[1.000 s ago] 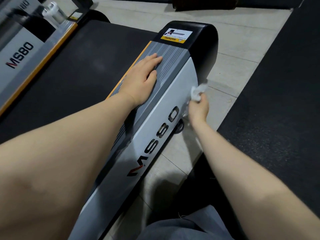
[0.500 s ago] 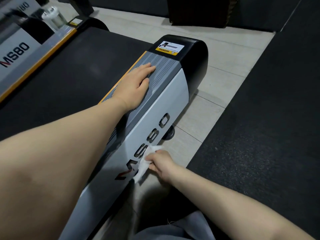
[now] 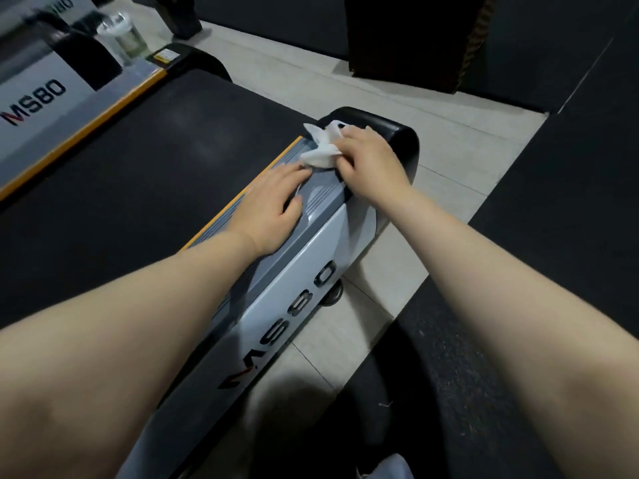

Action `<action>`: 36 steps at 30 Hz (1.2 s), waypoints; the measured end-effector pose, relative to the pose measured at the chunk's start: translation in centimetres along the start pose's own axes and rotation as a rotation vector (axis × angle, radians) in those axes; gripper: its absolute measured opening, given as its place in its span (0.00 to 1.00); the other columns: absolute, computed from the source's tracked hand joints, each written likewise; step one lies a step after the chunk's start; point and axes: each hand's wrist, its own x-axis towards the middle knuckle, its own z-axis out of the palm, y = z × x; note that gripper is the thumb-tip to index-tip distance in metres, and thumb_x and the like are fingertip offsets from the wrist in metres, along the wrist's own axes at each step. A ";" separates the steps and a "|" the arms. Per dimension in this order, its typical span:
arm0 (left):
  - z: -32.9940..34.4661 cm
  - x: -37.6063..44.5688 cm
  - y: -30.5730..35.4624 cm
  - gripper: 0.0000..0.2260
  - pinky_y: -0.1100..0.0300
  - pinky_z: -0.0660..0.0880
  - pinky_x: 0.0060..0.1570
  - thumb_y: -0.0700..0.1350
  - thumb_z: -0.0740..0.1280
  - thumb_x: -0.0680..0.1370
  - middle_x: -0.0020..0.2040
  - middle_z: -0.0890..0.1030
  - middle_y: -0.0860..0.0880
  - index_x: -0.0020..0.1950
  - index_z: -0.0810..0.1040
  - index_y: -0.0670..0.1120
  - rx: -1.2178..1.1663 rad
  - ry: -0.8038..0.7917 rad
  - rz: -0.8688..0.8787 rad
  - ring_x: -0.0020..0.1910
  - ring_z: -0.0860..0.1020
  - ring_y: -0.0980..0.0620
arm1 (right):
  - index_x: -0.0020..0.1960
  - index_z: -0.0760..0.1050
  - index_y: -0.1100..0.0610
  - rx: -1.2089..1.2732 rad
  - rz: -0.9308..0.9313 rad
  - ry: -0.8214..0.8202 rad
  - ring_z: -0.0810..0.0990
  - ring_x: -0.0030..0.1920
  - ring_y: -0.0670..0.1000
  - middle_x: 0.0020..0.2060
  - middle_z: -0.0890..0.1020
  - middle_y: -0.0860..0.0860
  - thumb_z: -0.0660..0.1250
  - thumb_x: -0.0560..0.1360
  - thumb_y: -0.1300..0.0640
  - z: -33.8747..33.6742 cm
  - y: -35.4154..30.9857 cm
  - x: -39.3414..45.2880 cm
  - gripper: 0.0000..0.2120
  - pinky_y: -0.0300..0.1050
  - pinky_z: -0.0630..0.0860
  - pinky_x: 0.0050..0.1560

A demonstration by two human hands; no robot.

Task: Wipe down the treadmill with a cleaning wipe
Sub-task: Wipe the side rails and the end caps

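The treadmill (image 3: 297,299) runs from lower left to upper centre, with a silver side panel marked MS80, a grey ribbed side rail, an orange strip and a black belt (image 3: 131,174). My left hand (image 3: 273,205) lies flat on the ribbed rail, fingers apart, holding nothing. My right hand (image 3: 370,153) presses a crumpled white cleaning wipe (image 3: 321,150) onto the rail's far end, beside the black end cap (image 3: 401,133). The wipe touches my left fingertips.
A second MS80 treadmill (image 3: 34,102) stands at the upper left with a clear plastic bottle (image 3: 124,36) on it. Pale floor tiles (image 3: 449,160) lie right of the treadmill, then black rubber mat (image 3: 570,236). A dark box (image 3: 415,39) stands at the back.
My right hand has carried the wipe from the silver side panel by the logo up onto the top of the rail near the end cap. My left hand has stayed on the rail.
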 end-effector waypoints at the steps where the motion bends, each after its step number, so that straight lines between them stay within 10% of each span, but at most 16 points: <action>1: 0.0 0.0 -0.1 0.23 0.47 0.60 0.75 0.47 0.56 0.79 0.75 0.70 0.48 0.74 0.71 0.47 0.001 0.001 -0.006 0.74 0.65 0.48 | 0.61 0.79 0.57 -0.068 -0.005 -0.059 0.73 0.65 0.59 0.61 0.79 0.55 0.58 0.75 0.59 -0.2 0.3 1.1 0.18 0.54 0.63 0.71; 8: 0.1 0.0 -0.3 0.23 0.55 0.48 0.78 0.48 0.54 0.81 0.78 0.64 0.52 0.77 0.66 0.51 -0.007 -0.035 -0.045 0.78 0.57 0.52 | 0.67 0.73 0.56 -0.085 0.328 -0.265 0.75 0.59 0.62 0.60 0.78 0.60 0.56 0.77 0.62 -1.9 2.0 8.1 0.20 0.49 0.71 0.53; 14: -0.2 0.4 -0.5 0.24 0.53 0.48 0.78 0.48 0.53 0.80 0.78 0.64 0.52 0.77 0.66 0.51 0.002 -0.061 -0.034 0.78 0.57 0.51 | 0.71 0.69 0.52 -0.053 -0.134 -0.411 0.68 0.68 0.58 0.67 0.73 0.56 0.57 0.77 0.60 -1.3 1.1 6.8 0.23 0.50 0.63 0.68; 19: -0.3 0.5 -0.5 0.24 0.48 0.53 0.77 0.47 0.55 0.79 0.76 0.67 0.48 0.75 0.69 0.47 0.043 -0.055 -0.023 0.77 0.62 0.46 | 0.71 0.65 0.59 -0.125 0.481 -0.376 0.71 0.63 0.64 0.64 0.73 0.63 0.51 0.82 0.54 -2.1 4.2 9.2 0.19 0.55 0.69 0.60; 25: -0.4 0.7 -1.1 0.24 0.45 0.55 0.76 0.47 0.56 0.78 0.77 0.66 0.47 0.75 0.69 0.47 0.037 -0.083 -0.002 0.77 0.62 0.44 | 0.77 0.60 0.50 -0.157 0.032 -0.479 0.58 0.76 0.58 0.77 0.61 0.50 0.52 0.82 0.49 -2.0 0.8 5.7 0.24 0.58 0.51 0.75; 32: -0.6 0.9 -0.7 0.25 0.43 0.55 0.76 0.48 0.56 0.78 0.77 0.65 0.47 0.76 0.67 0.47 0.058 -0.124 -0.005 0.78 0.59 0.45 | 0.72 0.64 0.57 -0.076 0.781 -0.405 0.68 0.67 0.64 0.68 0.71 0.61 0.48 0.83 0.49 -2.4 5.0 8.5 0.21 0.58 0.65 0.64; 36: -0.8 0.8 -0.7 0.26 0.45 0.53 0.77 0.49 0.56 0.78 0.78 0.64 0.48 0.77 0.66 0.49 0.056 -0.156 -0.024 0.79 0.58 0.46 | 0.75 0.64 0.53 -0.173 0.224 -0.477 0.63 0.73 0.62 0.74 0.66 0.58 0.50 0.81 0.49 -2.7 2.3 6.5 0.24 0.60 0.56 0.73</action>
